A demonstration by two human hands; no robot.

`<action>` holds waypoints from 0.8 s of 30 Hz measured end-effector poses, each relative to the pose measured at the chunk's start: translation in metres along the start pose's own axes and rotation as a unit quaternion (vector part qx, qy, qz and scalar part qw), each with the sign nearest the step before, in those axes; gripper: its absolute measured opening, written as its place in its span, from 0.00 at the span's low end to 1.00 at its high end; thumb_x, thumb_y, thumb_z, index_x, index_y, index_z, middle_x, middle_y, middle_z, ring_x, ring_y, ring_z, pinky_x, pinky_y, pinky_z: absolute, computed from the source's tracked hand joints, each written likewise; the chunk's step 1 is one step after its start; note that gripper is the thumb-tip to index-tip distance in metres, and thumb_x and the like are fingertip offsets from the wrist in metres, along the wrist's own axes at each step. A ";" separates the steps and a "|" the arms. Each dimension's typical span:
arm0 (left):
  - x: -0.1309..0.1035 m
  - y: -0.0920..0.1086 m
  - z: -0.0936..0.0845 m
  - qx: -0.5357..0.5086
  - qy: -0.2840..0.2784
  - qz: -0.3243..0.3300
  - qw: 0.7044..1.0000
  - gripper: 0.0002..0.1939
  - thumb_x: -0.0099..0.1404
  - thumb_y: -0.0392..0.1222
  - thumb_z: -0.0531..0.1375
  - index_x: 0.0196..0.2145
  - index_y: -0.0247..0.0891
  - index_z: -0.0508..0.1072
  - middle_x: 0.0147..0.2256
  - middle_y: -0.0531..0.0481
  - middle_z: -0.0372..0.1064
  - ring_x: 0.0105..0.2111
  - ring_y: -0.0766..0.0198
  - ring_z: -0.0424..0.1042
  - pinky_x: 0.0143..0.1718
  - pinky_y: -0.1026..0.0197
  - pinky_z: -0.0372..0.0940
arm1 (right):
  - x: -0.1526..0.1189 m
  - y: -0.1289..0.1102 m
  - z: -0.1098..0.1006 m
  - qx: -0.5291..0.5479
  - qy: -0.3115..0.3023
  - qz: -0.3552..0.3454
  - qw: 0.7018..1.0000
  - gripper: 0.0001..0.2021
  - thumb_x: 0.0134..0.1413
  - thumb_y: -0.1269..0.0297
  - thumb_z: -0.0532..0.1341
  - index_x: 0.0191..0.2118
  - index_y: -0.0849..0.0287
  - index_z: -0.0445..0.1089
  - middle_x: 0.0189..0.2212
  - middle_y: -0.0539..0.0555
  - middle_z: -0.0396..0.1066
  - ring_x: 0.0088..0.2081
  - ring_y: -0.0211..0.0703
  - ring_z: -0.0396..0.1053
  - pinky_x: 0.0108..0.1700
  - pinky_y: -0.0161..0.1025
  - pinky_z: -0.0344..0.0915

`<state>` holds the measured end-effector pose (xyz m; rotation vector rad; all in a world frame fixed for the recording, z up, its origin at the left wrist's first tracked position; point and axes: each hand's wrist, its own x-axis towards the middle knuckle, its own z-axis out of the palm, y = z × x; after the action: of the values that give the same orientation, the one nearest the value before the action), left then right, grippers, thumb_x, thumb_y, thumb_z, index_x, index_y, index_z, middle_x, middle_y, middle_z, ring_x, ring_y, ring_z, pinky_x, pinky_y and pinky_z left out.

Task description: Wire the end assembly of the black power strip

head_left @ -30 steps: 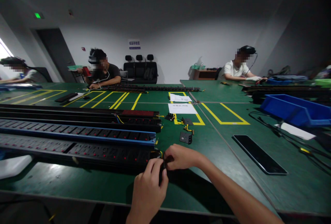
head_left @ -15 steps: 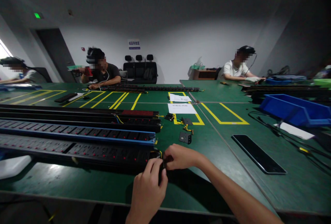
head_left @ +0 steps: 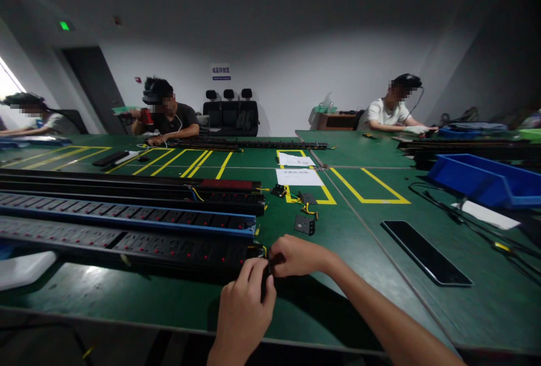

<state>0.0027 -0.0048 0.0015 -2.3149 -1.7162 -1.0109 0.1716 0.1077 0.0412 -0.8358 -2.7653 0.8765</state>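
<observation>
A long black socket strip (head_left: 169, 246) with small red dots lies nearest to me, its right end at my hands. My left hand (head_left: 249, 298) is closed at that end, thumb and fingers round a small black part that is mostly hidden. From the right, my right hand (head_left: 293, 256) pinches at the same part, with its fingertips partly out of sight. Yellow wire shows just above the fingertips. Behind lies a blue-edged socket strip (head_left: 169, 212). A black end piece (head_left: 305, 224) with yellow wires rests on the green table beyond my right hand.
A phone (head_left: 426, 253), cables and a blue bin (head_left: 486, 177) are on the right. White papers (head_left: 299, 177) lie mid-table. A white object (head_left: 25, 270) is at the left edge. Several people sit across the table (head_left: 338, 321).
The whole view has shifted slightly, so things appear a little further right. Both hands keep their hold at the strip's end.
</observation>
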 end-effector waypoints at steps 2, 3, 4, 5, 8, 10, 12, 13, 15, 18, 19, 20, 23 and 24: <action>0.000 0.001 -0.001 0.001 0.000 -0.002 1.000 0.12 0.68 0.39 0.53 0.48 0.43 0.70 0.44 0.48 0.74 0.34 0.59 0.78 0.30 0.59 0.72 | 0.000 0.000 0.000 -0.012 -0.005 -0.002 1.000 0.06 0.49 0.68 0.63 0.30 0.65 0.77 0.21 0.47 0.68 0.22 0.31 0.57 0.25 0.30 0.50; 0.000 0.001 -0.001 0.001 0.001 -0.002 1.000 0.12 0.68 0.39 0.53 0.48 0.43 0.70 0.44 0.48 0.74 0.34 0.59 0.78 0.30 0.60 0.72 | 0.001 0.000 0.000 -0.020 -0.006 -0.003 1.000 0.07 0.49 0.68 0.63 0.30 0.64 0.77 0.21 0.48 0.69 0.22 0.32 0.57 0.26 0.31 0.50; 0.001 0.001 -0.001 0.001 0.001 -0.003 1.000 0.12 0.68 0.39 0.53 0.48 0.42 0.70 0.44 0.47 0.74 0.34 0.59 0.78 0.31 0.60 0.72 | 0.001 0.001 0.001 -0.029 -0.006 -0.004 1.000 0.07 0.50 0.67 0.63 0.30 0.64 0.77 0.22 0.48 0.70 0.22 0.32 0.57 0.26 0.31 0.50; 0.001 0.001 -0.002 0.001 0.001 -0.002 1.000 0.12 0.68 0.39 0.53 0.47 0.42 0.70 0.44 0.47 0.74 0.35 0.59 0.78 0.31 0.60 0.72 | 0.001 0.001 0.001 -0.037 -0.005 -0.004 0.999 0.07 0.50 0.67 0.63 0.30 0.64 0.77 0.22 0.48 0.70 0.22 0.32 0.56 0.26 0.31 0.50; 0.002 0.002 -0.002 0.002 0.002 -0.001 1.000 0.12 0.68 0.39 0.53 0.47 0.42 0.71 0.43 0.47 0.74 0.34 0.60 0.78 0.30 0.61 0.72 | 0.001 0.001 0.003 -0.053 0.000 -0.002 0.999 0.07 0.50 0.65 0.63 0.29 0.64 0.77 0.22 0.49 0.71 0.22 0.32 0.56 0.25 0.31 0.49; 0.002 0.002 -0.002 0.004 0.004 0.000 1.000 0.12 0.68 0.39 0.53 0.47 0.42 0.71 0.43 0.47 0.74 0.34 0.60 0.78 0.30 0.61 0.72 | 0.002 0.001 0.003 -0.063 0.002 0.000 0.998 0.07 0.50 0.65 0.63 0.28 0.64 0.77 0.21 0.49 0.71 0.22 0.32 0.55 0.25 0.32 0.48; 0.003 0.001 -0.001 0.007 0.005 0.001 1.000 0.12 0.68 0.39 0.52 0.47 0.42 0.71 0.43 0.47 0.74 0.33 0.60 0.78 0.29 0.61 0.72 | 0.001 0.000 0.004 -0.073 0.003 0.002 0.997 0.08 0.50 0.65 0.63 0.28 0.63 0.77 0.21 0.50 0.71 0.21 0.32 0.55 0.24 0.32 0.48; 0.003 0.001 0.000 0.007 0.006 0.001 1.000 0.12 0.68 0.39 0.52 0.47 0.42 0.71 0.43 0.47 0.74 0.33 0.60 0.78 0.29 0.61 0.72 | 0.001 -0.001 0.003 -0.075 0.003 0.002 0.997 0.08 0.50 0.65 0.63 0.28 0.64 0.77 0.21 0.50 0.71 0.21 0.32 0.55 0.24 0.32 0.48; 0.003 0.001 0.000 0.007 0.005 0.002 1.000 0.12 0.68 0.39 0.52 0.47 0.42 0.71 0.43 0.47 0.74 0.34 0.60 0.78 0.30 0.61 0.72 | 0.000 -0.001 0.001 -0.066 -0.001 -0.004 0.998 0.07 0.50 0.65 0.63 0.28 0.64 0.77 0.21 0.49 0.70 0.21 0.32 0.56 0.25 0.32 0.48; 0.003 0.000 0.000 0.003 0.005 0.007 1.000 0.13 0.68 0.38 0.52 0.47 0.41 0.71 0.43 0.45 0.74 0.34 0.60 0.78 0.31 0.62 0.72 | -0.001 0.000 -0.003 -0.008 -0.023 -0.016 1.000 0.07 0.52 0.66 0.63 0.30 0.64 0.77 0.22 0.49 0.71 0.22 0.32 0.59 0.25 0.30 0.51; 0.003 0.000 -0.001 0.001 0.006 0.008 1.000 0.13 0.68 0.38 0.52 0.47 0.40 0.71 0.43 0.45 0.74 0.34 0.60 0.78 0.31 0.63 0.72 | -0.002 0.001 -0.004 0.022 -0.035 -0.013 0.999 0.08 0.54 0.65 0.62 0.31 0.65 0.77 0.22 0.49 0.71 0.22 0.32 0.61 0.25 0.30 0.52; 0.003 0.001 -0.001 0.000 0.006 0.007 1.000 0.13 0.68 0.38 0.52 0.47 0.40 0.71 0.43 0.45 0.74 0.34 0.60 0.78 0.31 0.63 0.72 | -0.002 0.002 -0.005 0.051 -0.048 -0.006 0.998 0.09 0.55 0.65 0.60 0.32 0.65 0.76 0.23 0.49 0.71 0.22 0.32 0.62 0.25 0.29 0.54; 0.003 0.001 -0.001 0.001 0.007 0.002 1.000 0.13 0.68 0.38 0.52 0.47 0.40 0.71 0.43 0.45 0.75 0.34 0.60 0.78 0.31 0.62 0.72 | -0.003 0.006 -0.005 0.106 -0.069 0.013 0.992 0.10 0.58 0.66 0.58 0.33 0.64 0.75 0.22 0.49 0.70 0.23 0.33 0.65 0.25 0.28 0.57; 0.002 0.001 -0.001 0.002 0.009 0.000 1.000 0.13 0.68 0.38 0.52 0.48 0.40 0.71 0.43 0.45 0.75 0.34 0.60 0.78 0.31 0.62 0.73 | -0.003 0.007 -0.004 0.111 -0.068 0.014 0.991 0.10 0.57 0.66 0.58 0.32 0.64 0.75 0.22 0.48 0.70 0.23 0.33 0.65 0.25 0.28 0.57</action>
<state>0.0034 -0.0040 0.0040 -2.2958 -1.7102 -1.0237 0.1783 0.1128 0.0412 -0.8043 -2.7037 1.2643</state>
